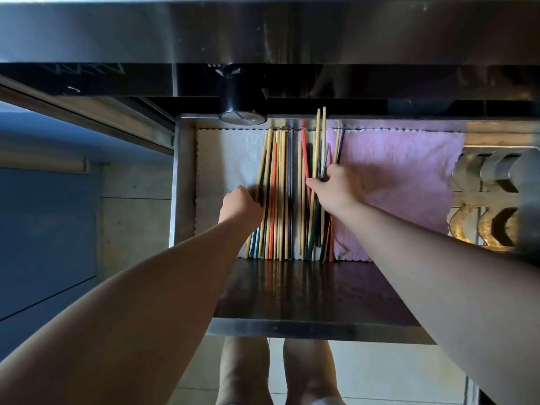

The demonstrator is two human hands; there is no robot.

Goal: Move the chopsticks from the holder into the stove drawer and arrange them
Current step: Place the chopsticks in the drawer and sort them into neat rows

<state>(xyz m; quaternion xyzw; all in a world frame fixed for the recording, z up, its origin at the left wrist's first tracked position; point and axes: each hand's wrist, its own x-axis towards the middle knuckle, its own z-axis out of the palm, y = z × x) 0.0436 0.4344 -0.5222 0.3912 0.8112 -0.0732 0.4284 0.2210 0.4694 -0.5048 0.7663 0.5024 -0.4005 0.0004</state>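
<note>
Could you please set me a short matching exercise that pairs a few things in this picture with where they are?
Things: 1 white cloth; 2 pink cloth; 3 black knob; 4 right hand.
Places: A above the drawer's back edge; B lining the drawer's right part; C gripping the crossed chopsticks; D lining the drawer's left part.
Pairs: 1-D; 2-B; 3-A; 4-C.

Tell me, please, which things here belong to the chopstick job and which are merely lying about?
In the job: neat chopsticks, loose chopsticks, stove drawer, left hand at the neat ones, right hand pinching the loose ones.
Just there: white cloth, pink cloth, black knob.
</note>
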